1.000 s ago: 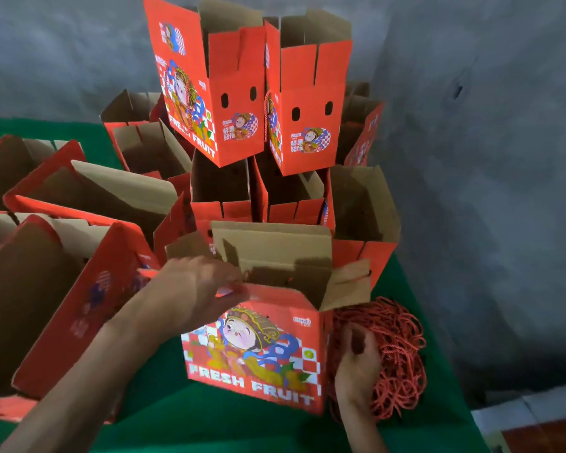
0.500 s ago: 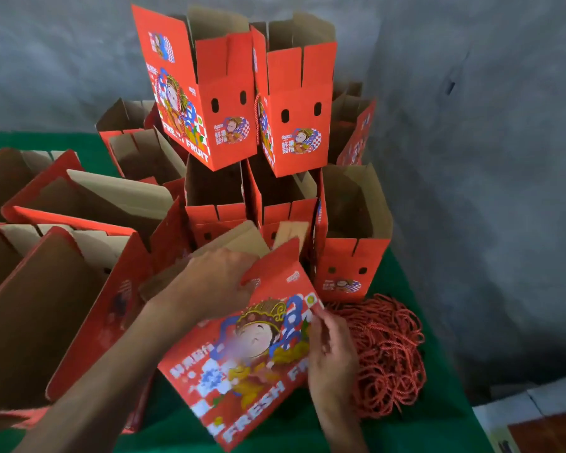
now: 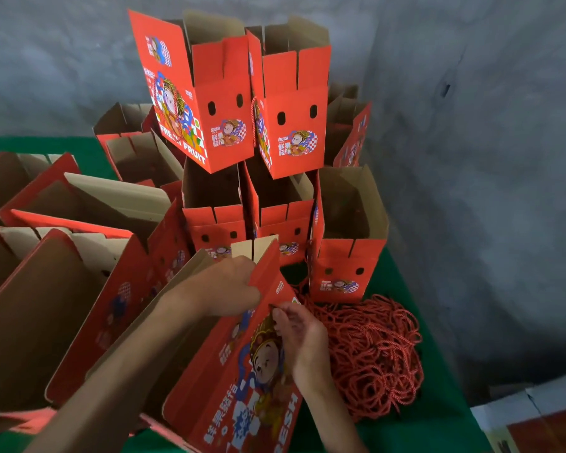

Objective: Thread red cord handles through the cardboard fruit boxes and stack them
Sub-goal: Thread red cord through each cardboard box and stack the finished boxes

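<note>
I hold a red cardboard fruit box [image 3: 242, 380] tipped onto its side, its printed cartoon face up, at the near edge of the green table. My left hand [image 3: 223, 289] grips the box's upper flap. My right hand [image 3: 299, 338] rests on the printed face with its fingertips pinched at a spot near the top; whether a cord is between them is hidden. A loose heap of red cord handles [image 3: 370, 351] lies on the table just right of the box.
Behind stand upright boxes in rows, with two stacked boxes [image 3: 236, 96] on top, and one open box [image 3: 347, 240] by the cords. Open boxes [image 3: 62, 289] lie tilted at the left. A grey wall closes the right and back. The green table [image 3: 438, 426] ends at right.
The box has gone from upright to lying tipped over toward me. My right hand left the cord heap and came onto the box's face; my left hand kept hold of the flap.
</note>
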A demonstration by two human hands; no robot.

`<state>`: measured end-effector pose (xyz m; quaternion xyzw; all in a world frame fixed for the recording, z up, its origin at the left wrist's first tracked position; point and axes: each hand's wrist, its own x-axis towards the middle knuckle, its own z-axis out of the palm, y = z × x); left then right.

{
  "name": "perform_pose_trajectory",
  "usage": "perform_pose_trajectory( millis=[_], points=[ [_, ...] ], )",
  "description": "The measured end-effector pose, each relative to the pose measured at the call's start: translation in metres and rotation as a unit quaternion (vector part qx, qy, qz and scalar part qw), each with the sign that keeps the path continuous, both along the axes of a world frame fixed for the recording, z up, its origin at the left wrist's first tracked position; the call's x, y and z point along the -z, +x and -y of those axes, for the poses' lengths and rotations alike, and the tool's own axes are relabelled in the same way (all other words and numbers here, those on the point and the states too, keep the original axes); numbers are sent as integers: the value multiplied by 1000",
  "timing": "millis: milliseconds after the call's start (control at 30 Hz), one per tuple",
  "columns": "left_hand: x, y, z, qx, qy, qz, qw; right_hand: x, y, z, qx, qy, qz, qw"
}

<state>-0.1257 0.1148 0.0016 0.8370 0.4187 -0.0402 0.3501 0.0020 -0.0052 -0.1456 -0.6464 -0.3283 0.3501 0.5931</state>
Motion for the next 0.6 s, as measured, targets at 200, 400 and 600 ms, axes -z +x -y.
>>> perform_pose_trajectory(
  millis=[200, 400, 600],
  points=[
    [2, 0, 0, -12, 6, -17, 1000, 0, 1, -4, -42, -30, 212, 976],
    [1, 8, 3, -19, 21, -17, 999, -22, 2, -9, -88, -49, 335, 937],
    [6, 15, 4, -38, -85, 53, 994, -43, 9, -9, -139, -59, 373, 915]
  ],
)
